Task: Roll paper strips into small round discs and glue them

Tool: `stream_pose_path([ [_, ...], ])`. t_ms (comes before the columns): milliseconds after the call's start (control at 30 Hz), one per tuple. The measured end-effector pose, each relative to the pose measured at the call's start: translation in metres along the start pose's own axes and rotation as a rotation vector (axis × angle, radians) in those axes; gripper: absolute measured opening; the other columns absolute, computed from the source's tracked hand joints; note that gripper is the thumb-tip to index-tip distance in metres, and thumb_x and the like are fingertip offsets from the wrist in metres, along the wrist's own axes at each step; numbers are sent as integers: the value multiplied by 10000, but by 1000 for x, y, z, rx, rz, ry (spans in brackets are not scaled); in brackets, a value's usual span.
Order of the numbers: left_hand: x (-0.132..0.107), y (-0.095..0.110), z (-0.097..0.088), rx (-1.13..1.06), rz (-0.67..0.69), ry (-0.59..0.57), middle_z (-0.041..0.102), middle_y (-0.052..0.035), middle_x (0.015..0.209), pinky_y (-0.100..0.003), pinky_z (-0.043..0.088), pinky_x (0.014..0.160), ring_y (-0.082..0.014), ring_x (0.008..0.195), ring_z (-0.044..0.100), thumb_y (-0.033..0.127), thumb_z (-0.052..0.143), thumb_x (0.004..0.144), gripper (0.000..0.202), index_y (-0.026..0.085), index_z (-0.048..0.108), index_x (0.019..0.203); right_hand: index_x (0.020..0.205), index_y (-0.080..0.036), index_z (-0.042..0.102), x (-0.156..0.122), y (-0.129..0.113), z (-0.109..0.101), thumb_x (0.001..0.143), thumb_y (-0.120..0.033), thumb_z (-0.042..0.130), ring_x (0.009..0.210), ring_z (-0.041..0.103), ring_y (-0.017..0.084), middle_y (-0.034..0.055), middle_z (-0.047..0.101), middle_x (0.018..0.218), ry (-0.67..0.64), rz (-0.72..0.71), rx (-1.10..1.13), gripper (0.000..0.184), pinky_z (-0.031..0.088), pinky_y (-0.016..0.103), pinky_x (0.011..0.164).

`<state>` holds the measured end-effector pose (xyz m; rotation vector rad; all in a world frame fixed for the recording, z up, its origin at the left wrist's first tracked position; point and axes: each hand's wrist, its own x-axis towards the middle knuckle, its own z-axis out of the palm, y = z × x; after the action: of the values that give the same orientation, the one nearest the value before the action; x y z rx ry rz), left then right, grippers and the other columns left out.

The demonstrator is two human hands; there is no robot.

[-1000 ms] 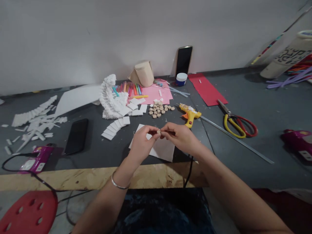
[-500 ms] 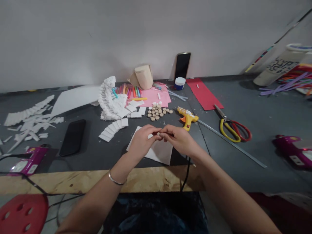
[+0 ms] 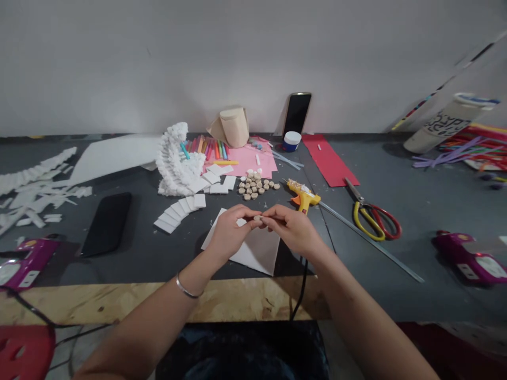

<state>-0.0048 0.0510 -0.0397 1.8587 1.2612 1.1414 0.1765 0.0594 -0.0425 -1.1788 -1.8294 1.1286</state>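
Observation:
My left hand (image 3: 232, 230) and my right hand (image 3: 291, 230) meet above the table, their fingertips pinching a small pale round disc (image 3: 257, 217). The fingers hide most of it. Beneath the hands lies a white sheet (image 3: 257, 252). A pile of small wooden discs (image 3: 253, 187) sits beyond my fingertips. A yellow glue gun (image 3: 303, 195) rests just past my right hand. Several white foam squares (image 3: 174, 215) curve in a row beyond my left hand, next to a white foam sculpture (image 3: 174, 163).
Pink paper (image 3: 247, 161) holds coloured markers (image 3: 208, 150). Around it are red paper (image 3: 327, 161), scissors (image 3: 374, 221), a metal ruler (image 3: 368, 237), a black phone (image 3: 106, 224) and magenta devices (image 3: 469, 258). A black cable (image 3: 301, 285) hangs over the plywood table edge (image 3: 158, 301).
The whole scene has shifted left and tilted level as my head turned. Both hands stay together, still pinching the small disc.

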Motion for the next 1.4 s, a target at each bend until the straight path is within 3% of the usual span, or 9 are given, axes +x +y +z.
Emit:
stream_pose_path([
  [100, -1, -2, -3, -13, -33, -1, 695, -21, 814, -262, 479, 707, -145, 776, 639, 276, 695, 813, 93, 209, 742, 855, 931, -204, 637, -2, -3, 1, 902, -329, 539, 764, 663, 149, 30, 724, 843, 16, -41, -70, 162, 482, 262, 695],
  [300, -2, -3, -8, 7, -61, 10, 682, -18, 807, -270, 475, 692, -147, 770, 632, 283, 690, 811, 122, 224, 740, 905, 800, -224, 646, -5, -14, 0, 872, -218, 542, 677, 631, 137, 10, 716, 762, 59, -94, -275, 127, 441, 241, 631],
  [700, -2, -6, -10, -61, -59, -51, 645, -3, 737, -254, 452, 641, -134, 701, 588, 327, 747, 742, 169, 186, 659, 712, 825, -228, 661, -7, -13, 1, 898, -225, 501, 694, 621, 146, 20, 707, 777, -3, -175, -298, 176, 437, 255, 631],
  [1100, 0, -5, -13, -40, -89, -206, 485, 49, 654, -233, 344, 542, -111, 596, 440, 414, 775, 661, 345, 189, 515, 695, 829, -222, 674, -8, -5, 4, 843, -329, 591, 641, 612, 141, 12, 708, 730, -30, -33, -266, 136, 436, 232, 584],
  [1400, -3, -7, -11, 78, -9, -211, 513, 36, 705, -247, 322, 569, -123, 628, 451, 384, 799, 660, 366, 192, 489, 700, 865, -224, 650, -10, -4, 9, 853, -333, 571, 696, 646, 171, 28, 721, 782, -39, -31, -299, 135, 440, 264, 614],
])
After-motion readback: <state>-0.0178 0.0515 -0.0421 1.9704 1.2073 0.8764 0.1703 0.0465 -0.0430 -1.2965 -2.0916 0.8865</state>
